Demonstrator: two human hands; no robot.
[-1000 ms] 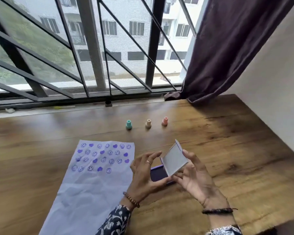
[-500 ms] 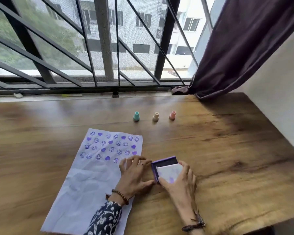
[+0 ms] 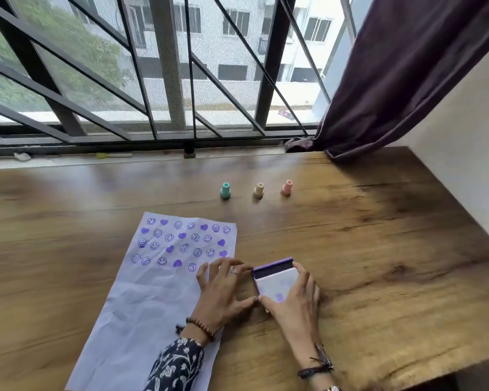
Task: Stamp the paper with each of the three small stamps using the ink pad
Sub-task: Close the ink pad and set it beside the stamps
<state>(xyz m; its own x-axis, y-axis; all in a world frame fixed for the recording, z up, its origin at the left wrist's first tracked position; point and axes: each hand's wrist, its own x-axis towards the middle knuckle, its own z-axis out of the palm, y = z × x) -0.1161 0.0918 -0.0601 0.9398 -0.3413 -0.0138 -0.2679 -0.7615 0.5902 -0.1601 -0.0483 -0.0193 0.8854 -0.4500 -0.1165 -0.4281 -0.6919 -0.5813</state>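
A purple ink pad (image 3: 274, 279) lies on the wooden table (image 3: 378, 249) with its white lid almost flat over it; a dark strip of pad shows at the far edge. My right hand (image 3: 294, 303) holds the lid from the right and near side. My left hand (image 3: 223, 289) rests against the pad's left side, fingers spread over the paper's edge. The white paper (image 3: 153, 300) carries several purple smiley and heart prints on its far half. Three small stamps stand upright in a row beyond: teal (image 3: 225, 190), cream (image 3: 258, 190), pink (image 3: 286, 187).
A barred window (image 3: 167, 80) runs along the table's far edge. A dark purple curtain (image 3: 407, 74) hangs at the back right, its hem on the table corner. A white wall (image 3: 469, 165) borders the right side. The table's near edge shows at bottom right.
The lid was raised and open a second ago. My right hand has brought it down over the ink pad, and both hands have lowered to the table.
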